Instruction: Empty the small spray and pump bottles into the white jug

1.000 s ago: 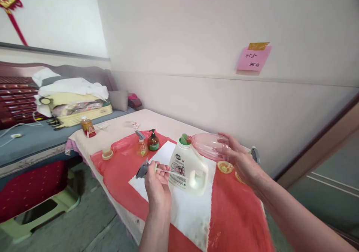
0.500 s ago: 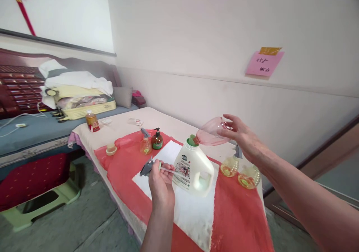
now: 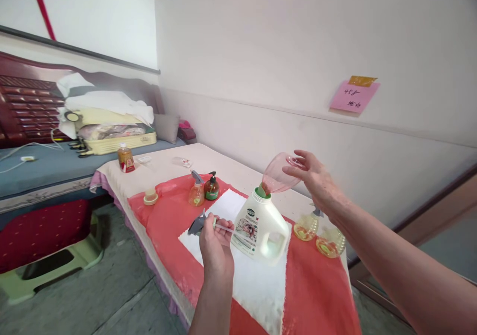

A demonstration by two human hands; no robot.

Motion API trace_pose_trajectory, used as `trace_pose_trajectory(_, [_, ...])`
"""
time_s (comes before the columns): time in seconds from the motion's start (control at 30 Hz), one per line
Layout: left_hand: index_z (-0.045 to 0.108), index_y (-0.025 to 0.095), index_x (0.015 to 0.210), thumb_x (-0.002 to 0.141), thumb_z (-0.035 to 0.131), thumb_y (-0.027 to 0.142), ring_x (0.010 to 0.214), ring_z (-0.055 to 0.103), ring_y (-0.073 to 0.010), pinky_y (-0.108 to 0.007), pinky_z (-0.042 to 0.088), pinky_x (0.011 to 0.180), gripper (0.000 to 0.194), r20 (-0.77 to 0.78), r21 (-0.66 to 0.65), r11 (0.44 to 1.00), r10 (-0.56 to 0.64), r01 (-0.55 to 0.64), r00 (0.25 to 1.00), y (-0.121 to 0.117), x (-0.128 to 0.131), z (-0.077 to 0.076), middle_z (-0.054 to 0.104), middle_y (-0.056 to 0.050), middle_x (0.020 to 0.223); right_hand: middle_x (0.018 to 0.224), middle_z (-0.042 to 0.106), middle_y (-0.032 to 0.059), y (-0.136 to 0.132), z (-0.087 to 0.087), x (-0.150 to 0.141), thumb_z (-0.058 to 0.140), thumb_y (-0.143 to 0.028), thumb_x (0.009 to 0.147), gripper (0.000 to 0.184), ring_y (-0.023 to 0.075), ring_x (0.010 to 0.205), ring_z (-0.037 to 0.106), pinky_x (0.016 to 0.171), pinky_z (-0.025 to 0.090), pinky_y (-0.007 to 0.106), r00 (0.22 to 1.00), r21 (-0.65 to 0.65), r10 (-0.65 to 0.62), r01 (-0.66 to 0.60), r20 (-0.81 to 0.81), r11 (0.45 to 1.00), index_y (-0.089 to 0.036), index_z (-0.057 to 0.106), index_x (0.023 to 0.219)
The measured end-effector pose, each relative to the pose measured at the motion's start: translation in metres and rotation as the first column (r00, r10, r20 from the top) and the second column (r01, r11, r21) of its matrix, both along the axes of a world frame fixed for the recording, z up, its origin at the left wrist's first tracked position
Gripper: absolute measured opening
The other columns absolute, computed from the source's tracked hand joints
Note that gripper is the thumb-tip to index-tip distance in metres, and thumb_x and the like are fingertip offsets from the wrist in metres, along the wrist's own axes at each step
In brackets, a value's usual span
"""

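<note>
In my right hand (image 3: 316, 178) is a clear pink spray bottle (image 3: 280, 172), gripped by its base and tipped so that its neck meets the green spout in the mouth of a large white detergent jug (image 3: 257, 228). The jug stands upright on a white cloth (image 3: 257, 295). My left hand (image 3: 218, 243) is closed round a grey trigger spray head (image 3: 197, 224), its thin dip tube pointing right in front of the jug. Whether liquid runs from the bottle cannot be made out.
Two yellowish clear spray bottles (image 3: 306, 228) stand right of the jug. Behind left are an orange-tinted spray bottle (image 3: 196, 194), a brown pump bottle (image 3: 211, 188), a pale cap (image 3: 150, 197) and an amber bottle (image 3: 125, 158). A red stool (image 3: 44, 235) is left of the table.
The pink bottle is tipped more steeply, its base raised, with its neck still at the jug's mouth. My left hand keeps the spray head. The whole view has shifted slightly.
</note>
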State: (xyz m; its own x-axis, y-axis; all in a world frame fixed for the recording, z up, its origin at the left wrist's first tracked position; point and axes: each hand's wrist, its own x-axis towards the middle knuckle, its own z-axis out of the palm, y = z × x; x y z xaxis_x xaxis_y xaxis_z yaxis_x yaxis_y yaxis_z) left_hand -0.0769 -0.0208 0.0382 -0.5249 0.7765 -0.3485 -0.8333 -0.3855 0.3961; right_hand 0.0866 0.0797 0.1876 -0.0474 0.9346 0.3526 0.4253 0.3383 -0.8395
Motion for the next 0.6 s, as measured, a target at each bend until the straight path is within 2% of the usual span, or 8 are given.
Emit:
trace_pose_trajectory(0.23, [0.053, 0.018, 0.081, 0.081, 0.066, 0.032, 0.062, 0.059, -0.0142, -0.028, 0.051, 0.067, 0.019, 0.007, -0.004, 1.0, -0.006, 0.006, 1.0, -0.002, -0.003, 0.0, 0.054, 0.001, 0.062, 0.136, 0.055, 0.0134, -0.007, -0.001, -0.005, 0.076, -0.044, 0.069, 0.073, 0.0323, 0.129, 0.049, 0.104, 0.041, 0.049, 1.0, 0.002, -0.013, 0.013, 0.014, 1.0, -0.025, 0.048, 0.135])
trace_pose_trajectory(0.37, [0.053, 0.018, 0.081, 0.08, 0.066, 0.033, 0.062, 0.059, -0.0138, -0.028, 0.051, 0.068, 0.02, 0.002, -0.006, 1.0, -0.017, 0.017, 1.0, 0.0, -0.002, -0.002, 0.054, 0.001, 0.062, 0.135, 0.054, 0.0135, -0.01, -0.004, 0.003, 0.076, -0.047, 0.07, 0.076, 0.0332, 0.129, 0.048, 0.103, 0.042, 0.049, 0.999, -0.003, -0.019, 0.019, 0.031, 1.0, -0.027, 0.047, 0.137])
trace_pose_trajectory(0.47, [0.052, 0.018, 0.08, 0.079, 0.067, 0.033, 0.062, 0.058, -0.0131, -0.028, 0.051, 0.068, 0.02, 0.002, -0.01, 0.999, -0.032, 0.032, 0.999, 0.0, -0.001, -0.003, 0.054, 0.002, 0.063, 0.135, 0.053, 0.0125, -0.014, -0.016, 0.018, 0.078, -0.05, 0.067, 0.082, 0.0335, 0.123, 0.053, 0.099, 0.045, 0.051, 0.999, -0.012, -0.036, 0.036, 0.006, 0.999, -0.03, 0.044, 0.139])
trace_pose_trajectory(0.53, [0.052, 0.018, 0.079, 0.079, 0.067, 0.033, 0.063, 0.058, -0.0131, -0.027, 0.051, 0.068, 0.021, 0.001, -0.016, 0.999, -0.033, 0.033, 0.999, 0.0, 0.0, -0.004, 0.054, 0.002, 0.064, 0.132, 0.055, 0.0098, -0.02, -0.03, 0.031, 0.081, -0.05, 0.064, 0.085, 0.0332, 0.117, 0.057, 0.096, 0.047, 0.051, 0.997, -0.025, -0.068, 0.067, -0.026, 0.997, -0.034, 0.045, 0.139])
trace_pose_trajectory(0.6, [0.052, 0.018, 0.08, 0.079, 0.067, 0.034, 0.064, 0.059, -0.0133, -0.028, 0.051, 0.069, 0.021, -0.005, -0.029, 0.999, -0.032, 0.032, 0.999, 0.001, 0.001, -0.004, 0.054, 0.001, 0.065, 0.126, 0.06, 0.007, -0.028, -0.048, 0.045, 0.083, -0.046, 0.063, 0.079, 0.0318, 0.113, 0.059, 0.094, 0.049, 0.049, 0.99, -0.054, -0.082, 0.076, -0.114, 0.996, -0.035, 0.05, 0.135])
